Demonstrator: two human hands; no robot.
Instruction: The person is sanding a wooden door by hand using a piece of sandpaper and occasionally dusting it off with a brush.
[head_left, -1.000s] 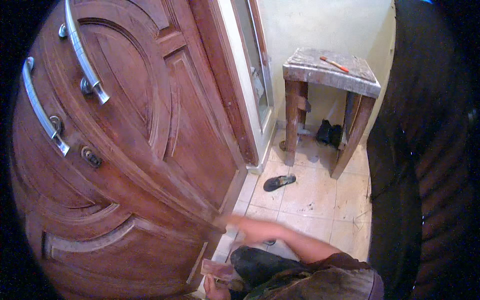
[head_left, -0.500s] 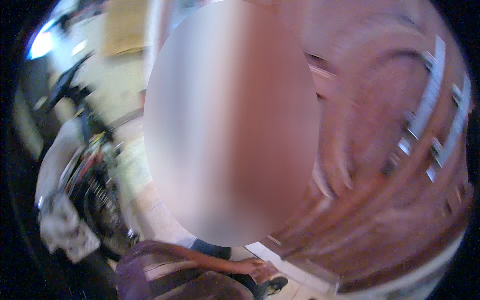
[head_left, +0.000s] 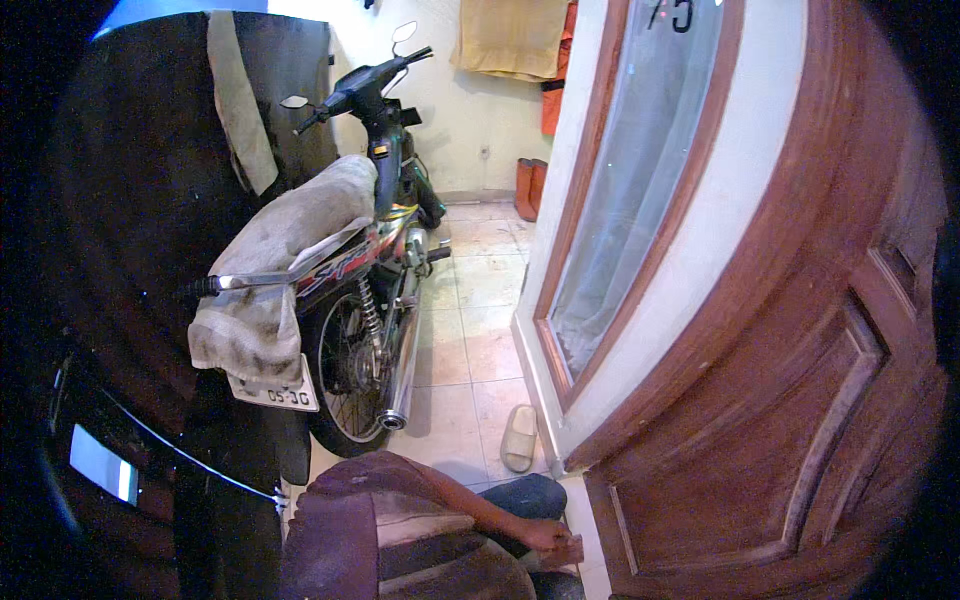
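My left arm, in a maroon and beige striped sleeve, reaches across the bottom of the view. At its end my left hand [head_left: 546, 535] is closed by the wooden door's lower corner. Its fingers pinch a small flat brownish piece [head_left: 573, 549], whose exact kind is too small to make out. Just beyond the hand is my knee in dark blue jeans [head_left: 530, 492]. The carved reddish-brown wooden door [head_left: 730, 470] fills the right side. My right hand is out of sight.
A parked motorcycle [head_left: 365, 290] with a grey cloth [head_left: 290, 225] over its seat stands at left. A beige slipper [head_left: 519, 438] lies on the tiles by the wall. Orange boots [head_left: 530, 188] stand farther back, near a framed window [head_left: 640, 180]. Dark panels line the left.
My view has swung toward the right and steadied from blur, so the motorcycle now sits nearer the middle. The door handles have left view. My left hand stays closed low in the picture.
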